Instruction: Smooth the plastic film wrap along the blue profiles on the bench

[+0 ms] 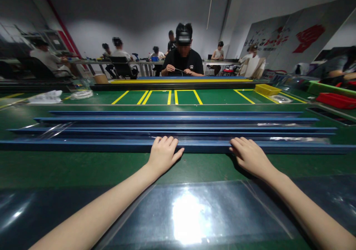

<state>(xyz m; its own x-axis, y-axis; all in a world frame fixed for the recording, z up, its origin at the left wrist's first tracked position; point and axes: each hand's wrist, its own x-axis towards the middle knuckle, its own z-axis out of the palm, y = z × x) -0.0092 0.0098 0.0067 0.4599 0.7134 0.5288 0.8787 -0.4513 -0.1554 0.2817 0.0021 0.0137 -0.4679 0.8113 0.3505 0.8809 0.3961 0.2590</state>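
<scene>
Several long blue strips (111, 133) lie side by side across a green table (83, 166), some in clear film. My left hand (163, 154) rests on the near edge of the nearest blue strip (69, 145), fingers curled over it and thumb out on the table. My right hand (249, 155) lies on the same strip further right, fingers laid over its edge. A clear plastic sheet (194, 213) lies flat in front of me, under my forearms.
A person in black (183, 59) sits opposite, working at more blue and yellow strips (180, 80). A yellow tray (267, 89) and red bins (336, 99) stand at the right. White bags (46, 96) lie at the left. Other people sit at tables behind.
</scene>
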